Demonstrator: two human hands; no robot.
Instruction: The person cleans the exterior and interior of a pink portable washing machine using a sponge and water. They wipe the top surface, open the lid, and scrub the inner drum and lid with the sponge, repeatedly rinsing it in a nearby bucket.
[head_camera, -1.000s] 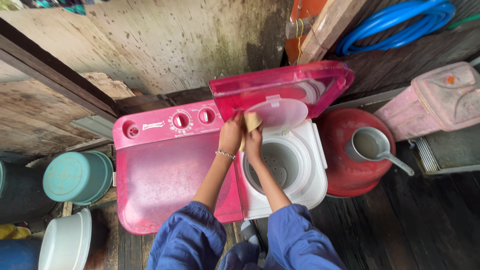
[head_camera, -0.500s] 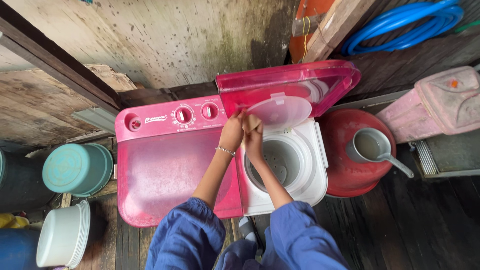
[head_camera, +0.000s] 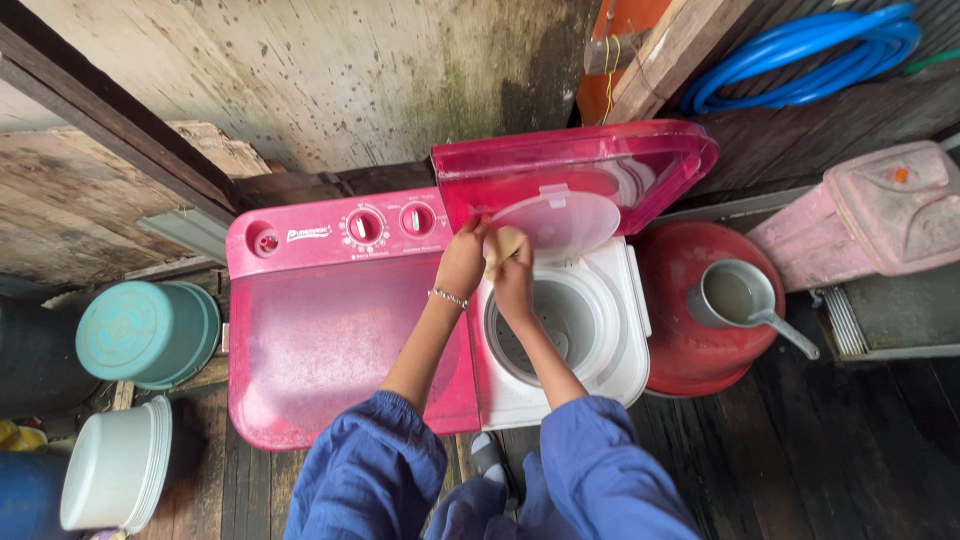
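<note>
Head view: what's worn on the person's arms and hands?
Both arms wear loose blue sleeves, pushed up near the elbows, so the forearms are bare. The left wrist carries a thin beaded silver bracelet. The left hand and right hand are bare: no gloves, and no rings or watch that can be made out.

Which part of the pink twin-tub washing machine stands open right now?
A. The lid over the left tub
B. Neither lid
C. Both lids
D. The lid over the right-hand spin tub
D. The pink lid over the spin tub is tipped up, while the lid over the left tub lies flat; both hands, left hand and right hand, hold a tan sponge at the clear inner cover.
</note>
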